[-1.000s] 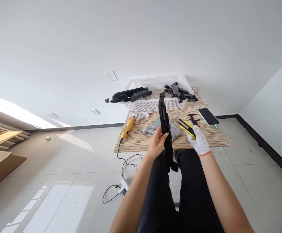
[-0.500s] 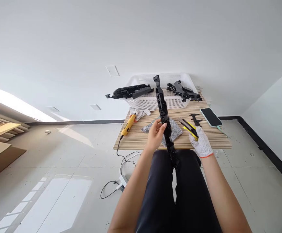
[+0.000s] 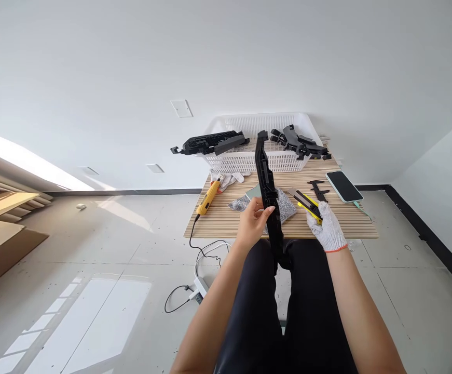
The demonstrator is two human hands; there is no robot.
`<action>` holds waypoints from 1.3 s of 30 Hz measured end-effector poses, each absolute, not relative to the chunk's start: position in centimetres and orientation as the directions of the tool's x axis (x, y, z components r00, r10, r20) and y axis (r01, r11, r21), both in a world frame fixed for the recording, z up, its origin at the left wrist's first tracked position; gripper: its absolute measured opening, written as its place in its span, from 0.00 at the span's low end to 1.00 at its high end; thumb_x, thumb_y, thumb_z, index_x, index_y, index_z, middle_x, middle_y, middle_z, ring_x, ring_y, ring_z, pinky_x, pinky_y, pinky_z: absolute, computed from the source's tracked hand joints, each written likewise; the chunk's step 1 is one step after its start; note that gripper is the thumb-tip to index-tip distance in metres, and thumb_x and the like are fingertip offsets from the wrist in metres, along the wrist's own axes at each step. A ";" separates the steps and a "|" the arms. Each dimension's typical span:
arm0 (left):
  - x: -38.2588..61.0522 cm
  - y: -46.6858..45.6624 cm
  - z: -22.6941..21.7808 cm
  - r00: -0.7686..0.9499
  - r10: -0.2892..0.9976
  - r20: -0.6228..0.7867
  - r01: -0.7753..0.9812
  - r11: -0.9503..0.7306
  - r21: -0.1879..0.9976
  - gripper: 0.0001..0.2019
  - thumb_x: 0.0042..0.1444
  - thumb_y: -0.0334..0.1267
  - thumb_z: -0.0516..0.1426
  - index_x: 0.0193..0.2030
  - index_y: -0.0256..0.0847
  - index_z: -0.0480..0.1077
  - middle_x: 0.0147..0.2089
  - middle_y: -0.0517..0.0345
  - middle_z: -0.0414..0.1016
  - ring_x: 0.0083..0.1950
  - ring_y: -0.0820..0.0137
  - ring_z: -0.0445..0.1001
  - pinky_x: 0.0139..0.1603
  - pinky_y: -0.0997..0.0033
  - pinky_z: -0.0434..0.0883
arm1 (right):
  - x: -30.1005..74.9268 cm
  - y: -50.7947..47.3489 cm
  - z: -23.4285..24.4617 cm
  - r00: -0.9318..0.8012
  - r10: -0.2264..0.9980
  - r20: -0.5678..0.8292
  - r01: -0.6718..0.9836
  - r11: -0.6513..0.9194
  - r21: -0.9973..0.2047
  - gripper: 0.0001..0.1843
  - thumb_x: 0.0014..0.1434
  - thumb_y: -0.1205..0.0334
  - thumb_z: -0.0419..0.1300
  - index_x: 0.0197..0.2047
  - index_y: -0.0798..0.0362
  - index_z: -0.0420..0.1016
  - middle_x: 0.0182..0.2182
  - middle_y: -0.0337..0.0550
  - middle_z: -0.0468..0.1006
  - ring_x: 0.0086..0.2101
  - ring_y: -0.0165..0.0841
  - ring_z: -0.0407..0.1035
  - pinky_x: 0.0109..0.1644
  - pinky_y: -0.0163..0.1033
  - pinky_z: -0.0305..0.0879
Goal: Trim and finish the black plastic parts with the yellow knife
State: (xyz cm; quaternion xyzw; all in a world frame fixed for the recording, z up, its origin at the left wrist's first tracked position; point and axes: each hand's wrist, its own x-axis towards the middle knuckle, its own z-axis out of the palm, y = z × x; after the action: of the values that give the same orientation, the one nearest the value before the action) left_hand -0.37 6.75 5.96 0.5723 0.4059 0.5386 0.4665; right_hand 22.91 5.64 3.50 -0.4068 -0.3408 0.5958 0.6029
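Note:
My bare left hand (image 3: 254,222) grips a long black plastic part (image 3: 266,179) near its middle. The part stands nearly upright over the table's near edge, its lower end between my knees. In a white knit glove, my right hand (image 3: 326,228) is closed around a yellow and black utility knife (image 3: 307,203). Its blade is out and points to the upper left, apart from the part. Behind the part lies a grey speckled cloth-like pad (image 3: 287,206), partly hidden. A black caliper (image 3: 319,191) rests just beyond my right hand.
A white plastic basket (image 3: 245,165) at the back holds more black parts (image 3: 214,143). A yellow corded tool (image 3: 208,197) and white gloves (image 3: 231,179) lie on the left of the slatted table (image 3: 218,228). A phone (image 3: 344,187) with a cable is at the right.
The black part has been turned about its length and shows another face, its top a little lower and further right. My right hand still holds the knife in nearly the same pose.

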 end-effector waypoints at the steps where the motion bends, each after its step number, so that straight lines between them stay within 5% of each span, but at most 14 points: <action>1: -0.3 6.6 5.7 0.101 0.966 0.236 -0.026 -0.235 0.972 0.24 0.60 0.61 0.65 0.39 0.43 0.66 0.38 0.59 0.80 0.30 0.77 0.73 0.32 0.76 0.70 | 22.9 5.6 3.4 0.068 0.995 -0.068 -0.437 -0.031 -0.899 0.38 0.54 0.29 0.71 0.52 0.55 0.80 0.16 0.28 0.58 0.16 0.22 0.44 0.17 0.31 0.38; 7: 0.5 6.5 5.5 0.130 0.970 0.205 0.047 -0.213 0.976 0.21 0.63 0.59 0.64 0.41 0.44 0.66 0.36 0.60 0.78 0.30 0.76 0.73 0.29 0.75 0.68 | 22.9 5.2 3.4 0.089 0.990 -0.109 -0.372 -0.069 -0.926 0.33 0.57 0.32 0.69 0.51 0.52 0.79 0.17 0.30 0.61 0.17 0.23 0.46 0.18 0.31 0.38; 19: 3.0 7.1 7.6 0.125 0.967 0.220 0.117 -0.235 0.965 0.13 0.61 0.49 0.67 0.39 0.43 0.75 0.39 0.54 0.86 0.46 0.62 0.87 0.48 0.64 0.82 | 22.8 4.9 3.9 0.099 0.993 -0.064 -0.408 -0.018 -0.913 0.34 0.57 0.28 0.67 0.47 0.50 0.77 0.15 0.28 0.59 0.15 0.24 0.45 0.17 0.33 0.38; 27: 4.1 8.1 7.9 0.259 0.947 0.191 0.113 -0.227 0.967 0.16 0.59 0.53 0.69 0.43 0.43 0.79 0.39 0.52 0.87 0.43 0.61 0.87 0.44 0.62 0.83 | 23.4 4.8 3.8 0.077 0.997 -0.032 -0.494 0.010 -0.869 0.37 0.50 0.19 0.66 0.34 0.48 0.69 0.16 0.27 0.54 0.15 0.21 0.40 0.16 0.33 0.37; 32: 4.3 8.1 6.6 0.315 0.935 0.162 0.152 -0.218 0.964 0.14 0.59 0.50 0.69 0.44 0.43 0.79 0.40 0.52 0.87 0.44 0.60 0.86 0.50 0.57 0.83 | 23.6 4.9 3.6 0.042 0.998 -0.051 -0.496 -0.024 -0.868 0.39 0.49 0.17 0.65 0.33 0.48 0.68 0.15 0.27 0.52 0.14 0.22 0.40 0.15 0.33 0.36; 39: 4.3 8.1 7.1 0.423 0.897 0.127 0.247 -0.249 0.936 0.14 0.61 0.50 0.67 0.46 0.43 0.78 0.43 0.53 0.87 0.42 0.61 0.85 0.46 0.61 0.80 | 23.2 5.1 3.4 0.079 0.996 -0.031 -0.509 0.013 -0.861 0.36 0.50 0.21 0.68 0.35 0.48 0.72 0.13 0.27 0.56 0.13 0.21 0.40 0.15 0.32 0.36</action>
State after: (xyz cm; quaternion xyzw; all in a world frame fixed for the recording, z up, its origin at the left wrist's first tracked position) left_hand 4.26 8.09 7.06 0.7071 0.4044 0.3532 0.4601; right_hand 23.24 5.14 3.42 -0.3732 -0.3266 0.5950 0.6325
